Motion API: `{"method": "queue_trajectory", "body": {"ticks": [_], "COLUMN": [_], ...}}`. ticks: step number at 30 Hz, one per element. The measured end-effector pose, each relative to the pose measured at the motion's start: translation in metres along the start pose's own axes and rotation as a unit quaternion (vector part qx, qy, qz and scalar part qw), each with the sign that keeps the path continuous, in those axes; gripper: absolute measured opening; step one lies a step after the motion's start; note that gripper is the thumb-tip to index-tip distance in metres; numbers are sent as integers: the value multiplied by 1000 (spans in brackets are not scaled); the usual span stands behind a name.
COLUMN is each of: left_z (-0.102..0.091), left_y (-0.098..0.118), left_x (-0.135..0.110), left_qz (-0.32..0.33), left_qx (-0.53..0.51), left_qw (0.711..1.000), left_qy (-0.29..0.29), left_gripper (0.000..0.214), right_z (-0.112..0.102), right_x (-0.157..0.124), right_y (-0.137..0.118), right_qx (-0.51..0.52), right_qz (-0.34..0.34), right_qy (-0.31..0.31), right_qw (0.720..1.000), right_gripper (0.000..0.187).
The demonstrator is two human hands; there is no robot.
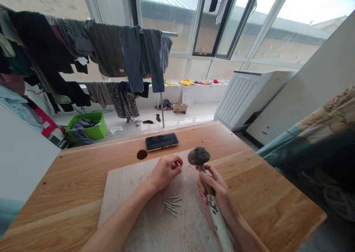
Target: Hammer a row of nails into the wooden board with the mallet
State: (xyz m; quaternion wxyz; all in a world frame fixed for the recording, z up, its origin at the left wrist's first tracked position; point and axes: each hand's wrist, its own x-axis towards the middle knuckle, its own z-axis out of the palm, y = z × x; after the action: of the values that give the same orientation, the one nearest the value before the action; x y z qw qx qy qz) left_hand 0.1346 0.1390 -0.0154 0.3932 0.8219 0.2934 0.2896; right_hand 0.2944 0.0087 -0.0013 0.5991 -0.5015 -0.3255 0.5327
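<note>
My right hand (220, 189) is wrapped round the upper handle of a rubber mallet (199, 156), whose dark, rounded head points up and away from me. The handle is bare wood near the head and worn white lower down. My left hand (166, 170) hovers at or rests on the far part of a pale wooden board (118, 193), fingers curled and thumb near the fingertips; whatever they pinch, if anything, is too small to make out. Between my forearms, a small pile of metal nails (172, 204) lies on the board. Several small dark holes mark its surface.
Beyond the board, a phone (162, 141) lies on the wooden table (74, 174), beside a round hole (142, 154). A drying rack of clothes, a green tub (101, 128) and a white ribbed unit (241, 96) stand past the table. A curtain (307, 130) hangs at right.
</note>
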Motion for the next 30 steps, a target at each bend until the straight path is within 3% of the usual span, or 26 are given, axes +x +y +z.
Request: {"method": "queue_trajectory", "body": {"ticks": [10,22,30], "left_z": [2,3,2], "left_y": [-3,-4,-2], "left_x": [-1,0,1], "left_qz": [5,-15,-24], "left_qx": [34,21,3], "left_qw": [999,1000,1000], "left_qy": [-3,10,7], "left_gripper": [13,42,40], "right_z": [5,19,18], "right_x": [-3,-9,-8], "right_y": [-4,-14,-12], "right_qx": [-6,-87,-110], "right_qz": [4,38,11], "right_qy": [-24,-43,-26], "right_qw": [1000,995,994], "right_gripper": [29,45,48]}}
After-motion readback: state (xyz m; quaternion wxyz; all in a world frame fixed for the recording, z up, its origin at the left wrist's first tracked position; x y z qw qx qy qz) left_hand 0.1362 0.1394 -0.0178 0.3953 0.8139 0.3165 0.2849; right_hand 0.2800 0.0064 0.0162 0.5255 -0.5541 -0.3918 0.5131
